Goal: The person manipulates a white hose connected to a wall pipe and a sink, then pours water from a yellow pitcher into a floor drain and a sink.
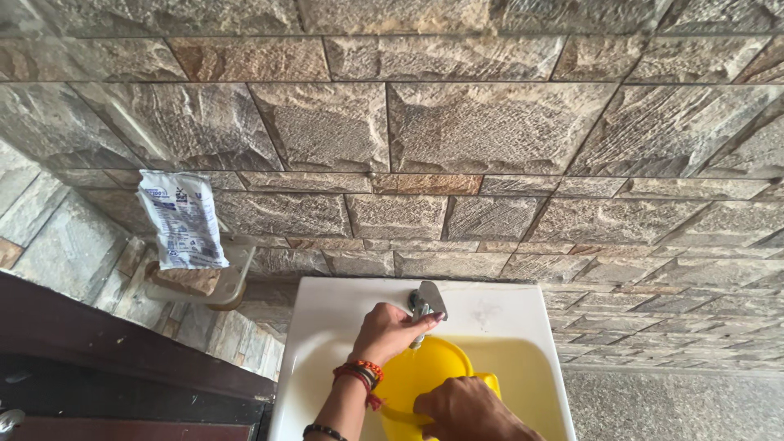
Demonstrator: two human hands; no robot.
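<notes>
Stone-tiled wall behind a white sink [327, 327]. My left hand [390, 331] has fingers wrapped on the tap [425, 304] at the sink's back edge; my right hand [461, 408], fingers clamped, steadies the yellow jug [416, 371] under the spout to catch water.
</notes>
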